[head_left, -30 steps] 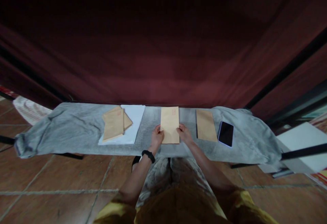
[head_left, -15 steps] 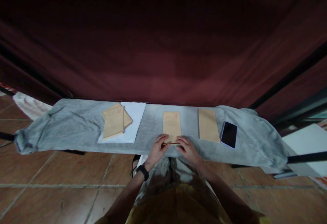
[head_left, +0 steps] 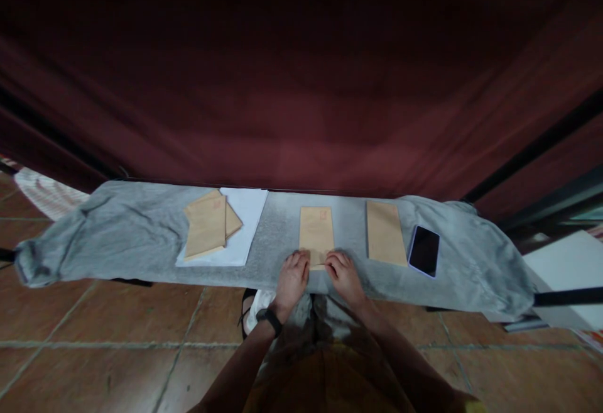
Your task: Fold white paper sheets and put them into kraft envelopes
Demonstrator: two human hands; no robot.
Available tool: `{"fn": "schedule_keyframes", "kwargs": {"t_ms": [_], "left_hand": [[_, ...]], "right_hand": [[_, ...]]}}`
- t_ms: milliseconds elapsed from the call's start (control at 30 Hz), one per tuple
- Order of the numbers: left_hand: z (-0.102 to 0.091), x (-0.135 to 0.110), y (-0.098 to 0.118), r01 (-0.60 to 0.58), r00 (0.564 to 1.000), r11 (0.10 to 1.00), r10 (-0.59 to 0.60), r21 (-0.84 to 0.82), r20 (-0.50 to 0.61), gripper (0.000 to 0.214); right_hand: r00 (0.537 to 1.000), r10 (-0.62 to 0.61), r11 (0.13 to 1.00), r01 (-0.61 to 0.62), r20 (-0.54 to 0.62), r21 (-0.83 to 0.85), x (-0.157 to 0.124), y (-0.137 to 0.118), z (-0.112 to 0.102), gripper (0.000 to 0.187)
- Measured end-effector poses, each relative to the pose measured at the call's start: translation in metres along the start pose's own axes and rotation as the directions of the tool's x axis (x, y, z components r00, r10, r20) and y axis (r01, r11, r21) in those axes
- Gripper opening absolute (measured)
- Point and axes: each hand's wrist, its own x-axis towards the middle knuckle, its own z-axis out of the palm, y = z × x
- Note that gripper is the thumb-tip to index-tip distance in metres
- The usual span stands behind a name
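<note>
A brown paper envelope (head_left: 316,229) lies on the grey cloth in front of me, with red print near its top right corner. My left hand (head_left: 292,278) rests on its lower left edge, fingers curled together against the paper. At the lower right corner, the bent fingers of my right hand (head_left: 346,276) hold the flap at the near end. The flap shows as a thin line between both hands. My fingertips partly hide the envelope's lower corners.
White paper sheets (head_left: 254,212) lie to the left, with several brown envelopes (head_left: 206,227) on top. To the right are another stack of brown envelopes (head_left: 385,232) and a phone (head_left: 424,251). The grey cloth (head_left: 141,224) covers a narrow table before a dark red curtain (head_left: 301,117).
The flap at the envelope's near end stood slightly raised and now lies flatter. My left hand has turned more upright along the left edge; my right fingers have curled inward.
</note>
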Motion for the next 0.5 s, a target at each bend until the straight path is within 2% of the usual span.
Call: {"fn": "schedule_keyframes", "kwargs": {"t_ms": [100,200,300,500], "left_hand": [[0.004,0.005,0.007,-0.042,0.999,0.998,0.04,0.05,0.033,0.04],[0.013,0.018,0.012,-0.121,0.991,0.993,0.122,-0.006,0.048,0.05],[0.023,0.041,0.013,-0.181,0.979,0.983,0.183,-0.034,0.09,0.048],[0.039,0.095,0.007,-0.215,0.958,0.976,0.206,0.023,0.199,0.054]], "right_hand": [[1.0,0.008,1.0,-0.008,-0.008,-0.02,0.002,0.0,0.002,0.014],[1.0,-0.003,1.0,0.002,-0.012,-0.026,0.001,0.001,0.004,0.014],[1.0,-0.013,0.999,0.011,-0.025,-0.044,0.0,0.0,0.005,0.016],[0.999,-0.026,0.996,0.022,-0.039,-0.089,-0.002,-0.006,0.003,0.022]]}}
